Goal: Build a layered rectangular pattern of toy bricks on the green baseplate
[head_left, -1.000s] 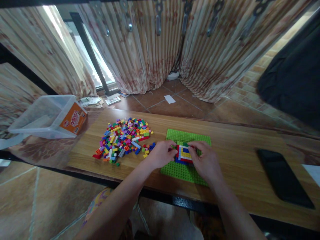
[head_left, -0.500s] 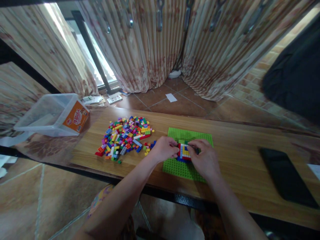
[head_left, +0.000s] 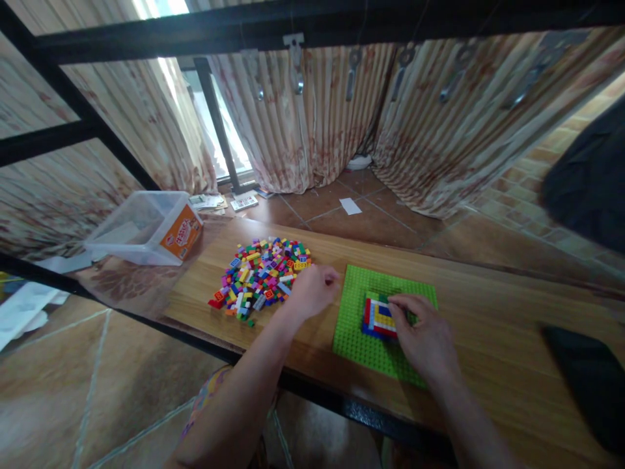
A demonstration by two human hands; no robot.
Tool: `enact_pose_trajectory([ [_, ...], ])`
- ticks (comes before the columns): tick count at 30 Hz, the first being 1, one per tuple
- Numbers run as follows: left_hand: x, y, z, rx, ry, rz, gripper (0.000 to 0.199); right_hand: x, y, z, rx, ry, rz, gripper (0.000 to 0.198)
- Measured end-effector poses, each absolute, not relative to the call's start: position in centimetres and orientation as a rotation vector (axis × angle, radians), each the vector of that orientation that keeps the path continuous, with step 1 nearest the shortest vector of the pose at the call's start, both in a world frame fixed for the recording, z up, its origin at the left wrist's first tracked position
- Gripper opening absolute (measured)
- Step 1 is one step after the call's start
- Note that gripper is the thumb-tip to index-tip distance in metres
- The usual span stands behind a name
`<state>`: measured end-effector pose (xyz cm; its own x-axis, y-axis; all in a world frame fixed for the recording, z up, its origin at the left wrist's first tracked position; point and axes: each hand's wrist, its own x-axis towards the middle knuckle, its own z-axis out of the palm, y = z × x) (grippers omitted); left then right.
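A flat build of toy bricks (head_left: 379, 318) in red, yellow, white and blue sits on a green studded baseplate (head_left: 359, 352). My right hand (head_left: 427, 335) is at the right side of this build, thumb and fingers closed on its edge and covering part of it. My left hand (head_left: 315, 290) hovers between the baseplate and a heap of loose toy bricks (head_left: 263, 273), close to the heap's right side. Its fingers are curled together, and whatever may be between them is hidden.
Beyond the heap, a clear plastic bin (head_left: 131, 228) with an orange label stands at the left. A black flat object (head_left: 586, 384) lies on the wooden tabletop (head_left: 502, 326) at the right. A black metal bar with hooks (head_left: 297, 71) crosses overhead.
My left hand has left the brick build and moved left, toward the heap. My right hand stays at the build. The whole view has shifted, so the table appears further right and lower.
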<state>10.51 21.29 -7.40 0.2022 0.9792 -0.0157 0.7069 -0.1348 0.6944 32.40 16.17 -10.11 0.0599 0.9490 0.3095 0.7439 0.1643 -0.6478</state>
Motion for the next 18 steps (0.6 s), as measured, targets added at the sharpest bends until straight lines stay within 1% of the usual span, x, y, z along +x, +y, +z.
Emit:
enact_pose_trajectory([
  [4, 7.4, 21.7, -6.8, 1.979, 2.028, 0.365, 0.013, 32.5, 16.1, -10.1, -1.615, -1.721, 0.359, 0.023],
  [7, 6.6, 21.4, -6.7, 2.0, 2.18, 0.226, 0.014, 32.6, 16.2, -10.1, -1.622, -1.724, 0.34, 0.023],
  [10, 6.6, 21.2, -6.9, 2.017, 2.19, 0.191, 0.019, 32.6, 16.3, -10.1, -1.625, -1.738, 0.333, 0.024],
  [14, 6.5, 21.2, -6.9, 1.997, 2.148, 0.186, 0.016, 32.7, 16.1, -10.2, -1.613, -1.756, 0.323, 0.026],
  [18, 6.1, 21.3, -6.6, 2.04, 1.998, 0.354, 0.013, 32.8, 16.1, -9.9, -1.601, -1.714, 0.302, 0.025],
])
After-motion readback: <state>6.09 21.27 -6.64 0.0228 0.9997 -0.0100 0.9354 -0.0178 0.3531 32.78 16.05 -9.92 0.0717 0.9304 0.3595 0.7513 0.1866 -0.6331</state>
